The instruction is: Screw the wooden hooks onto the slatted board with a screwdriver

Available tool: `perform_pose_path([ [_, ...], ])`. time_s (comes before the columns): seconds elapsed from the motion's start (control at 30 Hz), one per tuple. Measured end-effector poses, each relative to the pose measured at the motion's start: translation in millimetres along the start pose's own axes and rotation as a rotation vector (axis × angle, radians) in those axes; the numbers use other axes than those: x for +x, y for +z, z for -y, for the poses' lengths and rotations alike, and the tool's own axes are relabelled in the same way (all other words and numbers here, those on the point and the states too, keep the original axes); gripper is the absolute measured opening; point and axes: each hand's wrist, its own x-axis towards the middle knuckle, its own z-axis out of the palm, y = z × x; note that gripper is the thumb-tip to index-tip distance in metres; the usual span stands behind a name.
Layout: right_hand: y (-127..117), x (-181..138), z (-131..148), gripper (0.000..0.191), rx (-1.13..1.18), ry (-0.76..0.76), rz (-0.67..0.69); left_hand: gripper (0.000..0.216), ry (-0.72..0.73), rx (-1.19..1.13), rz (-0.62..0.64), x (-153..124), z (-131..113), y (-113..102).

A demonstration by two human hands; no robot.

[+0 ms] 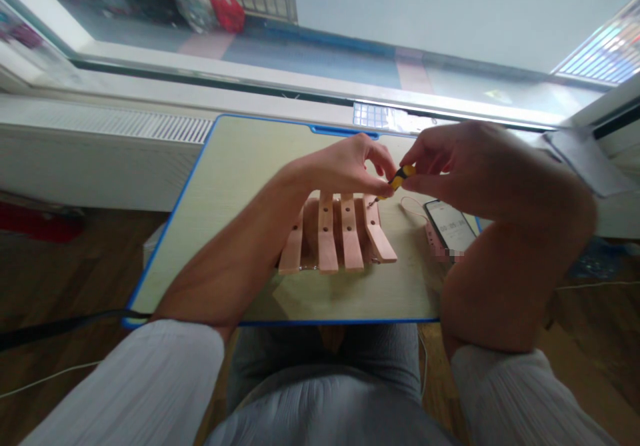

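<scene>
A wooden slatted piece (340, 233) made of several pale strips with holes lies on the small table (230, 166). My right hand (450, 166) pinches a small yellow-handled screwdriver (400, 178), its tip pointing down at the rightmost strip. My left hand (345, 166) is closed in a pinch right by the screwdriver's shaft, above the strips' far ends. What its fingertips hold is too small to make out.
A phone in a pink case (447, 229) with a lit screen lies right of the wood, a pink cord (413, 206) beside it. The table has a blue rim (165, 233). A window sill (250, 93) runs behind; my lap is under the near edge.
</scene>
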Motion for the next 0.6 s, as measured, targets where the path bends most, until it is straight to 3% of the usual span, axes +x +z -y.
perform_pose_path([
  [0.3,3.0,4.0,-1.6,0.029,-0.117,0.075,-0.046,0.027,0.009,0.005,-0.051,2.6,3.9,5.2],
  [0.5,4.0,6.0,-3.8,0.034,-0.142,0.094,-0.027,0.023,0.03,-0.024,-0.054,0.7,3.7,3.2],
  [0.6,1.0,3.9,-3.6,0.026,-0.101,0.061,-0.011,0.023,0.036,-0.026,-0.035,-0.7,2.5,0.7],
])
